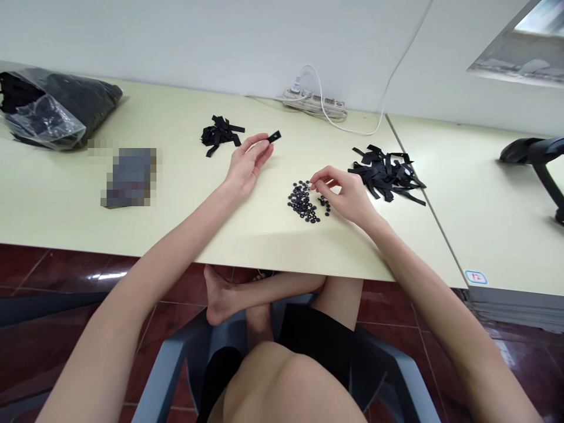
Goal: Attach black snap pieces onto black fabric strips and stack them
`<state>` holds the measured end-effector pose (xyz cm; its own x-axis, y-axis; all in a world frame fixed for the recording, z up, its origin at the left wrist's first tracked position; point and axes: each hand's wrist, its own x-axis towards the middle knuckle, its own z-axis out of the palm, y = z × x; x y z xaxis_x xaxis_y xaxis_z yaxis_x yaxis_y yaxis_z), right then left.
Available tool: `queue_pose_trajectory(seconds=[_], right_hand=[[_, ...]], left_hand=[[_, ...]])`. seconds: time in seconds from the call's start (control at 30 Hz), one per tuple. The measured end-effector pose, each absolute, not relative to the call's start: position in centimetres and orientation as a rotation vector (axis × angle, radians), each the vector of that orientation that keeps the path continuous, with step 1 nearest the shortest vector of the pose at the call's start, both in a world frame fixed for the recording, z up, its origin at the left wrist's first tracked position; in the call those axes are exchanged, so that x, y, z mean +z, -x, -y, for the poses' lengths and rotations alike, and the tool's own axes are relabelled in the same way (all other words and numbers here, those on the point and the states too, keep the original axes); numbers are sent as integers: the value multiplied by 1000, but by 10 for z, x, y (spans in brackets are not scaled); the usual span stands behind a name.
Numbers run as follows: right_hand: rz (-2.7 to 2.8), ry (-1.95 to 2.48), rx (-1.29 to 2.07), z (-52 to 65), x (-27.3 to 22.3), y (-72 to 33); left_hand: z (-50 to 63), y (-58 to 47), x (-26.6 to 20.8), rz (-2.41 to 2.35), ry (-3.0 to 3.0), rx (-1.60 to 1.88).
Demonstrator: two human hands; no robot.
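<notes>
My left hand is closed on one end of a short black strip, whose free end shows a small pale spot. Over the right edge of a heap of small dark round pieces with center holes, my right hand has thumb and forefinger pinched together. What they hold, if anything, is too small to make out. A loose pile of black strips lies just beyond my right hand. Behind and left of my left hand is a smaller pile of black strips.
A clear plastic bag of black material lies at the far left, with a blurred-out dark rectangular object nearer. A power strip with white cables sits against the wall. A seam crosses the table at right; a black object stands beyond.
</notes>
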<state>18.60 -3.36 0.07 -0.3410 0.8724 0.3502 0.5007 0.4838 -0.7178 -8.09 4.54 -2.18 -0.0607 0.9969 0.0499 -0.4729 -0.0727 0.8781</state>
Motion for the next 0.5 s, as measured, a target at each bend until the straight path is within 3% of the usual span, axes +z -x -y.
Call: queue_pose_trajectory(seconds=[0.33, 0.5], right_hand=[[2226, 1032, 534, 35, 3, -189], [2422, 973, 663, 38, 2, -188]], left_hand=[[-69, 118, -13, -987, -868, 1669], [-99, 156, -31, -1055, -1075, 1633]])
